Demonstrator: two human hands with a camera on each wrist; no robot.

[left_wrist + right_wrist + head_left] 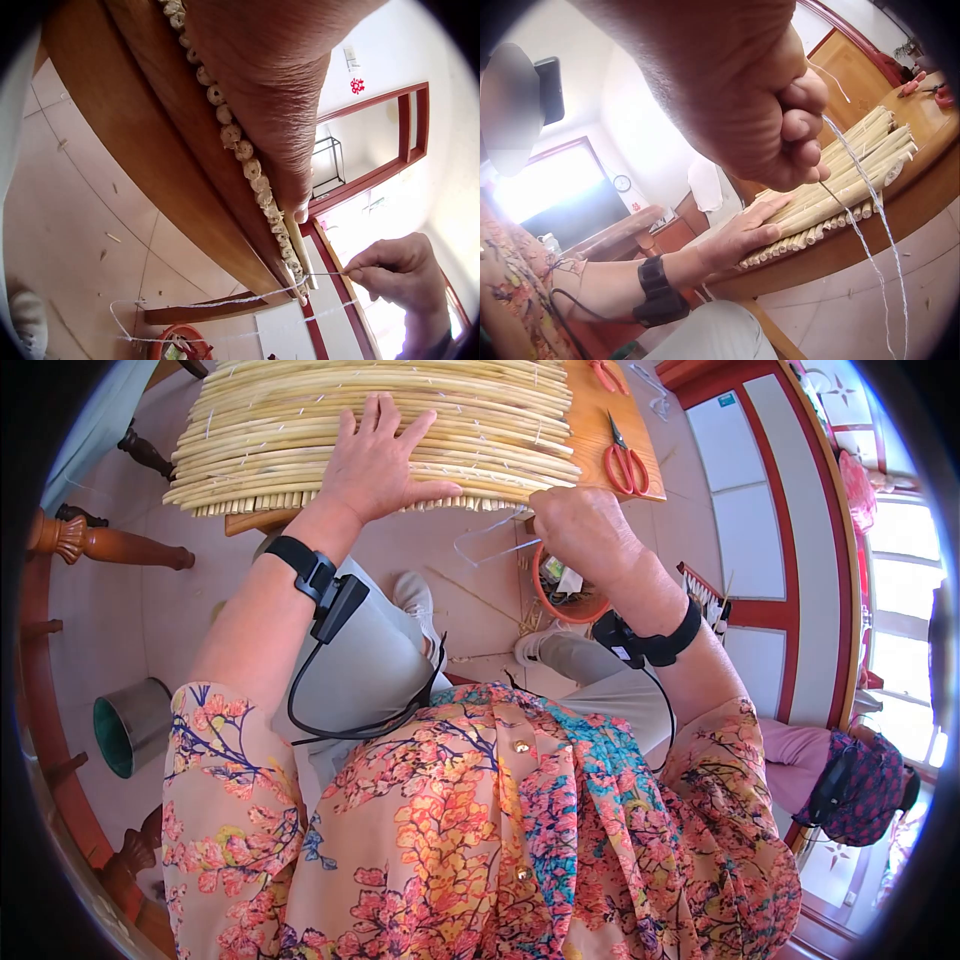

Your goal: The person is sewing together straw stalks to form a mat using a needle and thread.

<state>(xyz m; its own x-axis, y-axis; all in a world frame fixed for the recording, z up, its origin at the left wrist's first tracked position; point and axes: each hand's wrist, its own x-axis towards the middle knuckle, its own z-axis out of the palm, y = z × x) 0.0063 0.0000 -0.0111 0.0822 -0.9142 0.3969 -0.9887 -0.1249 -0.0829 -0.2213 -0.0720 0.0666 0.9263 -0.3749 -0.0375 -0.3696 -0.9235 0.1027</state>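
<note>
A mat of pale straw-like stalks lies on a wooden table, its cut ends along the near edge. My left hand rests flat on the mat with fingers spread, the thumb along the edge. At the mat's right corner, my right hand pinches a thin needle, its other fingers curled. White thread hangs in a loop below the hand and the mat edge. Short white stitches show across the stalks.
Red-handled scissors and another red-handled tool lie on the table's right side. Beneath is an orange bin with litter. A metal bucket stands left on the floor; another person is at the right.
</note>
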